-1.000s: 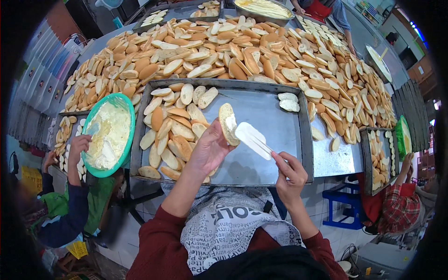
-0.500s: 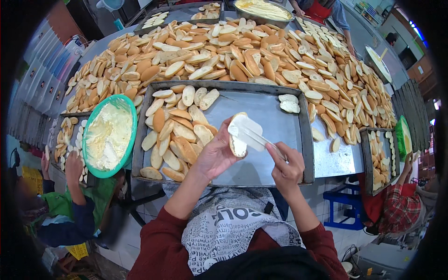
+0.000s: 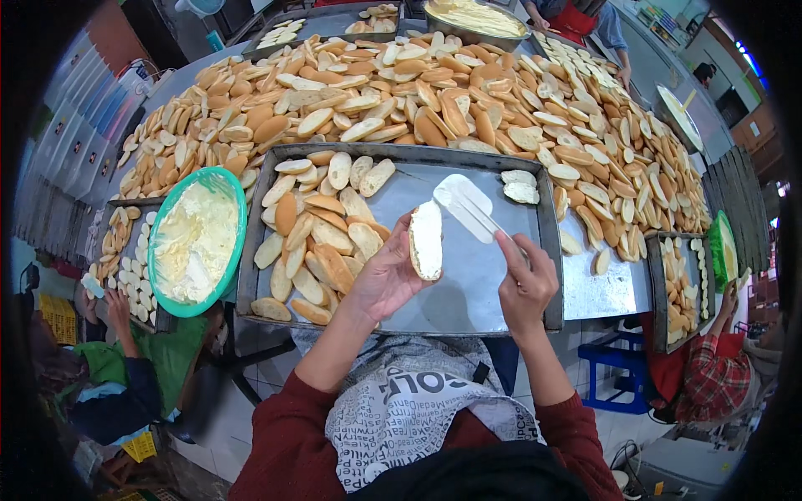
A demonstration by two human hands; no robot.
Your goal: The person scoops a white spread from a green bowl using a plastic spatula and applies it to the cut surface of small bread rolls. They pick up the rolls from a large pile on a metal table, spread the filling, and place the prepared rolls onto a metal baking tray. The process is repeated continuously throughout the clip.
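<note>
Over the metal tray (image 3: pixel 451 321), my left hand (image 3: pixel 387 280) grips an oblong bread slice (image 3: pixel 426 242) whose upper face is coated with white cream. My right hand (image 3: pixel 528 284) is closed on the handle of a white spatula (image 3: pixel 465 207), its blade just beyond the slice's upper right end. Plain bread slices (image 3: pixel 322 242) are heaped in the tray's left part. Two cream-coated slices (image 3: pixel 520 186) lie in its far right corner. Left of the tray is a green-rimmed basin (image 3: pixel 196 242) of pale cream.
A large mound of bread slices (image 3: pixel 418 92) covers the table behind the tray. Co-workers sit at left and right by smaller trays (image 3: pixel 681 284); another person stands at the far right. A bowl of cream (image 3: pixel 476 18) stands at the back. A blue stool (image 3: pixel 614 367) is below right.
The spatula has lifted off the bread and moved up and right with my right hand. The cream now covers the slice more fully. The left co-worker's hands have shifted, showing a spatula.
</note>
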